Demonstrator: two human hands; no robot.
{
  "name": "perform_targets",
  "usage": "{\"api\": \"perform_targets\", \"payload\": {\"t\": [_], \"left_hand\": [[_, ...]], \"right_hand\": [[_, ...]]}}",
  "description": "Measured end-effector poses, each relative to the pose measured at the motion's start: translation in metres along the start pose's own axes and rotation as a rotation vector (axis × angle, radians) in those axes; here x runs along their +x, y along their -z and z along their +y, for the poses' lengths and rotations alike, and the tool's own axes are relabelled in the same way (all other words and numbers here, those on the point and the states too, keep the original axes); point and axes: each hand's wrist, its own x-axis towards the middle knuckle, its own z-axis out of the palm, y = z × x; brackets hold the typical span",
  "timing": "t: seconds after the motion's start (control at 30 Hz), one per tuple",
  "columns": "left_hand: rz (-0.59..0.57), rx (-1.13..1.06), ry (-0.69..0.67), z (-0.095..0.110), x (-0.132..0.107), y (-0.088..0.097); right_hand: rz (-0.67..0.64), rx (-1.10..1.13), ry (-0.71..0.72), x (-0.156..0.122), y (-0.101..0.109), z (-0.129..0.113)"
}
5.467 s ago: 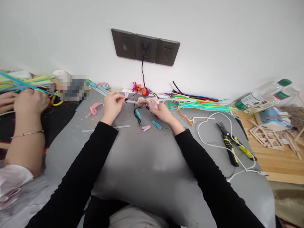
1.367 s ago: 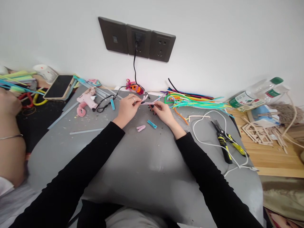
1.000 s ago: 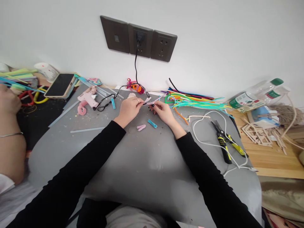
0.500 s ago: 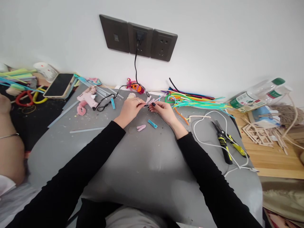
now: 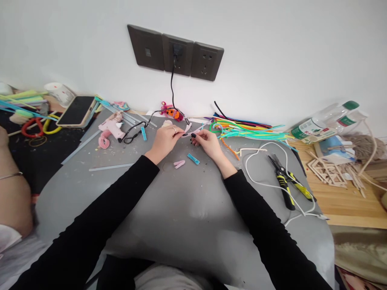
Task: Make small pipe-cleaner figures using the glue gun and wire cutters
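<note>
My left hand (image 5: 165, 139) and my right hand (image 5: 208, 143) meet at the far middle of the grey mat (image 5: 187, 209). Both pinch a thin pale pink pipe cleaner (image 5: 196, 130) held between their fingertips just above the mat. A ring shows on a finger of the left hand. Below the hands lie a small pink folded piece (image 5: 179, 164) and a short blue piece (image 5: 192, 158). A pink glue gun (image 5: 109, 128) rests on the mat to the left, its black cord running up to the wall sockets (image 5: 177, 52).
A pile of coloured pipe cleaners (image 5: 248, 129) lies at the back right. Yellow-handled pliers (image 5: 287, 183) and a white cord (image 5: 266, 177) sit to the right. A phone (image 5: 75, 110) lies at the back left. Another person's forearm (image 5: 12, 197) is at the left edge. Bottles (image 5: 326, 123) and wooden sticks (image 5: 329, 171) are at far right.
The glue gun left my right hand and now lies at the left. Both hands took up the pink pipe cleaner. Over the last second they barely shifted.
</note>
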Motion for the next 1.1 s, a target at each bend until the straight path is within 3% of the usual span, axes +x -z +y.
{"api": "perform_targets", "payload": {"t": [0.1, 0.23, 0.43, 0.57, 0.87, 1.1], "left_hand": [[0.037, -0.002, -0.008, 0.0, 0.0, 0.001], [0.081, -0.005, 0.013, -0.001, 0.0, 0.003], [0.119, -0.055, 0.017, 0.003, 0.0, 0.004], [0.107, -0.114, 0.019, 0.008, 0.0, 0.003], [0.106, -0.147, 0.063, 0.012, -0.001, 0.005], [0.072, -0.107, 0.004, 0.008, -0.001, 0.002]], "right_hand": [[0.089, -0.077, 0.054, 0.001, 0.004, 0.004], [0.11, -0.188, 0.162, 0.002, 0.011, 0.002], [0.004, -0.225, 0.247, -0.002, 0.01, -0.007], [0.002, -0.191, 0.291, -0.004, 0.006, -0.013], [0.043, -0.198, 0.29, -0.01, 0.001, -0.021], [0.069, -0.153, 0.272, -0.009, -0.001, -0.019]]}}
